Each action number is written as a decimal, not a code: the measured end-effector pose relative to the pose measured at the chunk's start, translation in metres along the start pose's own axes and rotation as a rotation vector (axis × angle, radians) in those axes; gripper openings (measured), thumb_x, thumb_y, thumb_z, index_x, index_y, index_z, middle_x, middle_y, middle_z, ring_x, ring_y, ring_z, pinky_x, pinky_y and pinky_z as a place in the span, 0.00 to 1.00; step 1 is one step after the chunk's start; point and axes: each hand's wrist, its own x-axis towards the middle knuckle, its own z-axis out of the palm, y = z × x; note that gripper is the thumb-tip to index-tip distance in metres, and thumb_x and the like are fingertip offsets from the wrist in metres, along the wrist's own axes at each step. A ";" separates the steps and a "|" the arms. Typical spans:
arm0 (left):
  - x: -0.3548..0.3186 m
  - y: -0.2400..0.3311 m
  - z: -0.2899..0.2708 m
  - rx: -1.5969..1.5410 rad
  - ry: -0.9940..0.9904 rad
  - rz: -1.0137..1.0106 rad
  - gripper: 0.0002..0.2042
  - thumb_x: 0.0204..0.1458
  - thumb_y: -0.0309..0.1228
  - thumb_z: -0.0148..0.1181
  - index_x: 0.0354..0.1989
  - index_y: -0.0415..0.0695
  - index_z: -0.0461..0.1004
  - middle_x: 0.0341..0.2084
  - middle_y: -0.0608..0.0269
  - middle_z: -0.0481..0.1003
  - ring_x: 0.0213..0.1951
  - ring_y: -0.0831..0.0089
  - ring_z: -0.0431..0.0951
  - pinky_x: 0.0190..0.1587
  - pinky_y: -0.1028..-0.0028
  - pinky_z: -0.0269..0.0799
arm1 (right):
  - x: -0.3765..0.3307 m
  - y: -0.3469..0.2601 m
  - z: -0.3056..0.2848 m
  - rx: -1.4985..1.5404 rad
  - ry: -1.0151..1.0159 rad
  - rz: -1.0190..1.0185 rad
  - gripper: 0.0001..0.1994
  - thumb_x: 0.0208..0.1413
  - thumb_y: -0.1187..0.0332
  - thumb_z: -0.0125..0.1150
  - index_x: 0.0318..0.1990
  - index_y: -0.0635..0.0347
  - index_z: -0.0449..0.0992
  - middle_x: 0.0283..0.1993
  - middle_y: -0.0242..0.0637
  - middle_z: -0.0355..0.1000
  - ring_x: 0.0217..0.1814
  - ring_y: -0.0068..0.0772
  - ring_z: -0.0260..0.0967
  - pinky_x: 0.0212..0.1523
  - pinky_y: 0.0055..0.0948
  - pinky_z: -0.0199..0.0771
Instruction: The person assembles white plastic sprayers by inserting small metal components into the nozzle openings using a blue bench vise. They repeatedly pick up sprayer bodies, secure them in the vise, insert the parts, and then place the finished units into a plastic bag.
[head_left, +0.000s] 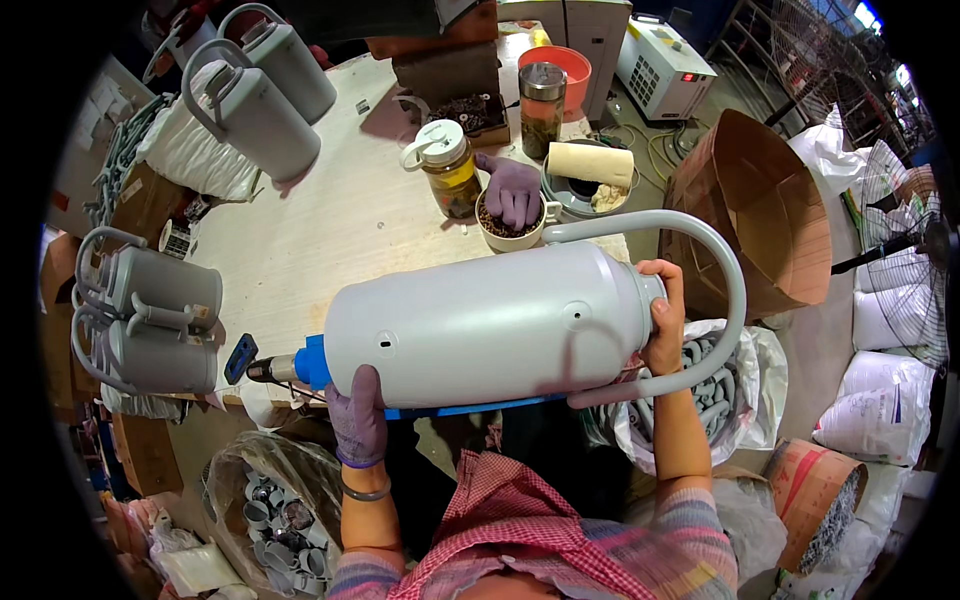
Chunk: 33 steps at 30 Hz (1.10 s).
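Note:
A large grey vacuum-flask body (480,325) lies on its side in front of me, its neck to the right. My left hand (359,415), in a purple glove, holds its lower left end with the thumb on the shell; its other fingers are hidden beneath. Bare, my right hand (664,315) is closed around the neck. A long curved grey handle (735,290) loops around the right end, past my right wrist. Whether it is fastened cannot be seen. At the flask's left end sits a blue fixture (312,363) with a black-and-metal power driver (272,370).
Grey flasks stand at the left (165,290) and far left (255,115). Behind the work are a cup of screws (510,240) with a purple glove (512,190) on it, a lidded jar (448,170) and a cardboard box (745,220). Bags of grey parts (285,530) sit below.

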 end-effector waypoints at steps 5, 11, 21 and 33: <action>0.001 0.005 -0.003 0.029 0.004 0.028 0.29 0.65 0.47 0.58 0.64 0.34 0.66 0.55 0.54 0.75 0.56 0.67 0.74 0.59 0.66 0.69 | 0.001 0.001 0.002 0.035 0.013 0.012 0.27 0.57 0.51 0.52 0.55 0.63 0.65 0.52 0.41 0.65 0.57 0.32 0.62 0.63 0.32 0.59; 0.002 0.010 -0.005 -0.004 -0.016 -0.014 0.29 0.65 0.46 0.58 0.64 0.33 0.65 0.56 0.54 0.74 0.57 0.66 0.74 0.61 0.67 0.68 | -0.001 0.005 0.000 0.072 0.004 0.026 0.26 0.57 0.51 0.51 0.55 0.63 0.65 0.52 0.41 0.65 0.56 0.32 0.62 0.62 0.30 0.60; 0.003 -0.006 -0.004 -0.130 0.063 -0.049 0.24 0.69 0.37 0.54 0.66 0.33 0.63 0.56 0.53 0.74 0.56 0.66 0.74 0.59 0.66 0.70 | -0.017 0.014 -0.045 -0.199 -0.235 0.106 0.41 0.57 0.36 0.56 0.66 0.59 0.60 0.65 0.40 0.60 0.67 0.35 0.60 0.64 0.36 0.62; 0.006 -0.009 -0.004 -0.051 0.080 -0.011 0.28 0.67 0.45 0.55 0.63 0.31 0.67 0.57 0.51 0.74 0.55 0.66 0.76 0.56 0.66 0.73 | -0.190 0.198 -0.268 -1.655 0.035 0.857 0.22 0.51 0.60 0.66 0.52 0.63 0.79 0.50 0.56 0.79 0.51 0.51 0.79 0.52 0.47 0.79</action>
